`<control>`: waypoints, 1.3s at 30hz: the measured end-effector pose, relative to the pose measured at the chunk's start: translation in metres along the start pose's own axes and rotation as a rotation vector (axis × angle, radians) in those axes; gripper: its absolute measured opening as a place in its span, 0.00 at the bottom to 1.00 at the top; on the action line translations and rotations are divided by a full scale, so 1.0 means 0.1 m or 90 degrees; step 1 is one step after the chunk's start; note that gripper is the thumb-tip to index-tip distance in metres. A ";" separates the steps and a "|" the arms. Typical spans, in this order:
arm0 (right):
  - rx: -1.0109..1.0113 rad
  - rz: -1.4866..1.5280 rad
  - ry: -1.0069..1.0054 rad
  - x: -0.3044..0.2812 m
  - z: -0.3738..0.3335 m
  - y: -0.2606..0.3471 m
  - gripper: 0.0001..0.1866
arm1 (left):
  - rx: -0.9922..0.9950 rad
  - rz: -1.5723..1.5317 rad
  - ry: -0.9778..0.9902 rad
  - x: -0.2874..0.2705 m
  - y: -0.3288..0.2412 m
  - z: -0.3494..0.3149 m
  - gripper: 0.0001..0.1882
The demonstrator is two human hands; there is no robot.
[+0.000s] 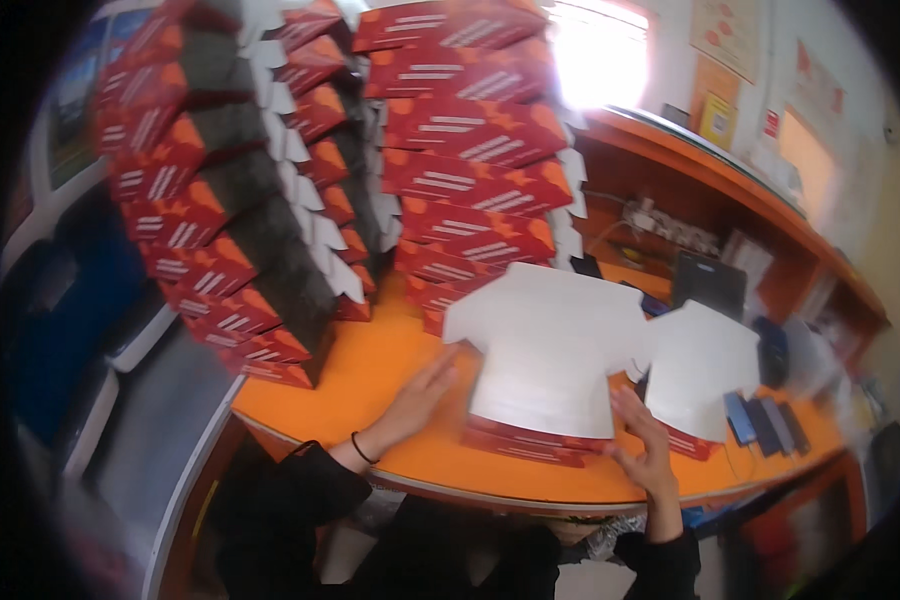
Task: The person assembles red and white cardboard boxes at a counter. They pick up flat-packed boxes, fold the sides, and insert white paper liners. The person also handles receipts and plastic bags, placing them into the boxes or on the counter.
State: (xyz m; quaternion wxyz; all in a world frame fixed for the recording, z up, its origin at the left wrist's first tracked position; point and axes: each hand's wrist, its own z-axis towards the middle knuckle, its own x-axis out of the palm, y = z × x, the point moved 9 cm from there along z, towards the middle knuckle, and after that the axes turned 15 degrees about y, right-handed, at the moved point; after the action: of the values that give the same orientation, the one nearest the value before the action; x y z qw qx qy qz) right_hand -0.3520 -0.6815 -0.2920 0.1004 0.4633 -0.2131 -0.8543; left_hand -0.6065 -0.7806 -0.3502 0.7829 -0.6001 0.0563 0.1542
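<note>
In front of me an unfolded carton [545, 350] lies on the orange table, its white inner side up with flaps spread and a red printed strip along its near edge. My left hand [425, 395], fingers stretched and a dark band at the wrist, is beside the carton's left edge. At its right edge is my right hand [645, 440], thumb and fingers apart; whether the fingertips touch the carton is hard to tell. Neither hand grips anything. Just right of that hand lies a second white carton [700, 370] with a red near edge.
Tall stacks of red boxes [470, 130] and dark-sided red boxes [260, 190] stand at the far side and left of the orange table [370, 370]. Several phone-like slabs [765, 425] lie at the right, near a dark device [710, 283]. Blue chairs [70, 290] are at the left.
</note>
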 end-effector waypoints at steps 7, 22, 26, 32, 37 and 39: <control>-0.005 -0.166 0.139 0.33 -0.14 -0.13 0.31 | -0.028 -0.092 0.035 0.37 0.23 -0.10 0.28; 0.271 0.551 -0.054 0.64 -0.35 -0.97 0.26 | -0.061 -0.095 0.012 0.34 0.43 0.05 0.18; 0.257 0.579 -0.152 0.63 -0.34 -1.05 0.23 | 0.026 -0.055 0.055 0.34 0.44 0.15 0.18; 0.364 0.529 -0.084 0.76 -0.05 -1.07 0.24 | -0.194 -0.340 0.082 0.24 0.65 0.13 0.22; 0.387 0.336 -0.159 0.50 -0.06 -1.31 0.15 | -0.274 -0.267 0.201 0.48 0.34 0.25 0.26; 0.313 0.278 -0.199 0.45 -0.09 -1.42 0.14 | -0.258 -0.246 0.227 0.47 0.43 0.32 0.25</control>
State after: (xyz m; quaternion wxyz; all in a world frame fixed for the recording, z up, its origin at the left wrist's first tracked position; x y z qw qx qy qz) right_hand -0.3654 -0.5748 -0.3953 0.1325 0.2806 -0.5191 -0.7964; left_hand -0.5785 -0.7316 -0.3942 0.6404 -0.7606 0.0457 -0.0968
